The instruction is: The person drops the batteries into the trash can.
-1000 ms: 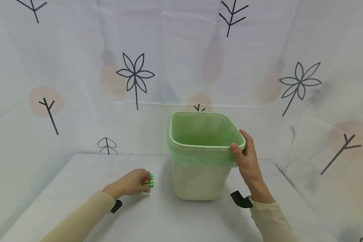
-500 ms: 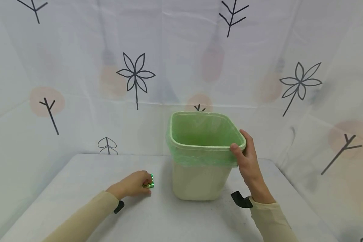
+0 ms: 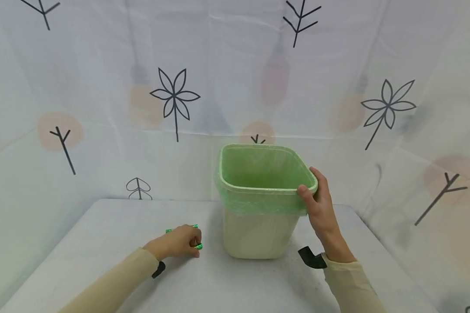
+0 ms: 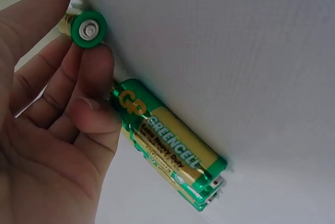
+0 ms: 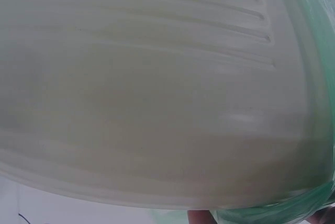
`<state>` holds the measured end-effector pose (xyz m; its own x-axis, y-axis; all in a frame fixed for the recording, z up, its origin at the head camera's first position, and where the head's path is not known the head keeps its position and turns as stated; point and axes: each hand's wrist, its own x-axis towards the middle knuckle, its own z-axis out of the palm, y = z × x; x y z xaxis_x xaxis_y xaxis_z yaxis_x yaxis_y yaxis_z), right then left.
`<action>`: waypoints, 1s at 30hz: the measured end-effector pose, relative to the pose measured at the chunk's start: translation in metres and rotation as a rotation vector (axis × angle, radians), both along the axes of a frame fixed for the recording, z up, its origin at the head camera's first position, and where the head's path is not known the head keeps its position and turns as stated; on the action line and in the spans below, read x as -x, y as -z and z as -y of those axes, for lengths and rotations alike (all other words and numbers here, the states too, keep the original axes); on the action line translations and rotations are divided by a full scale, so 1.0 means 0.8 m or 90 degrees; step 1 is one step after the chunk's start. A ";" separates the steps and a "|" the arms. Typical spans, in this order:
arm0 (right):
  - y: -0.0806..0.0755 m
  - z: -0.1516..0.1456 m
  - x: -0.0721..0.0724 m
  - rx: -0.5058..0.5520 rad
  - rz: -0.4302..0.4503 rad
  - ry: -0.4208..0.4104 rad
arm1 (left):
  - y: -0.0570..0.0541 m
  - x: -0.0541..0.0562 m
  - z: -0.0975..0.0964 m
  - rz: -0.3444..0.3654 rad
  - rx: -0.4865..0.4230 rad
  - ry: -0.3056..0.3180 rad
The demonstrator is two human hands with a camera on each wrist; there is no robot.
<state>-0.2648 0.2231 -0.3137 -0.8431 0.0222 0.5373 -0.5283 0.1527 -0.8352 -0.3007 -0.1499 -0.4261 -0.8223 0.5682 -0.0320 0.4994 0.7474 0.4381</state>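
In the head view my left hand is low over the left part of the table, beside the bin. It pinches one green-and-gold battery between thumb and fingers, its round end facing the left wrist camera. Batteries of the same kind, two visible in the left wrist view, lie side by side on the table, the upper one lettered GP Greencell. They touch or nearly touch the curled fingers. My right hand grips the right front corner of the pale bin, thumb over the rim. A green bag lines the bin, folded outward.
The bin stands upright on a white table, its mouth facing up. A white cloth printed with plants hangs behind and at both sides. In the right wrist view the ribbed bin wall fills most of the picture.
My left hand has shifted slightly right and toward me. One battery has come apart from the others, which now show behind the hand. The right hand and bin stay put.
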 end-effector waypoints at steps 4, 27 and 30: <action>-0.001 0.000 0.000 0.000 0.002 0.002 | -0.002 -0.002 -0.003 0.017 0.000 0.001; 0.000 0.000 0.000 0.003 0.000 -0.005 | -0.007 -0.011 -0.010 0.033 0.003 0.006; 0.001 0.000 0.000 0.003 0.003 -0.004 | -0.009 -0.009 -0.007 0.023 -0.001 0.011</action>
<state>-0.2647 0.2233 -0.3141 -0.8457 0.0193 0.5333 -0.5254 0.1445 -0.8385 -0.2936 -0.1445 -0.4189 -0.8109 0.5820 -0.0603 0.4961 0.7386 0.4565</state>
